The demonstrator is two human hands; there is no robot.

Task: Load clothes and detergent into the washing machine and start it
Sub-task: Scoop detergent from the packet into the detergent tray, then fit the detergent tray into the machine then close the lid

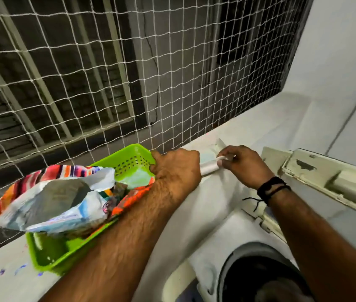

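The white top-load washing machine fills the lower right, its dark drum opening at the bottom edge with something grey dimly visible inside. At the machine's back left corner a small detergent drawer stands pulled out, pale blue inside, with a white rounded front bar. My left hand is curled over the bar's left end. My right hand pinches its right end. A crumpled, open detergent bag lies in a green basket just left of my left arm.
The green basket sits on a white ledge beside the machine and also holds colourful packets. The machine's raised lid, paint chipped, stands at the right. A white rope net over window bars closes off the space behind.
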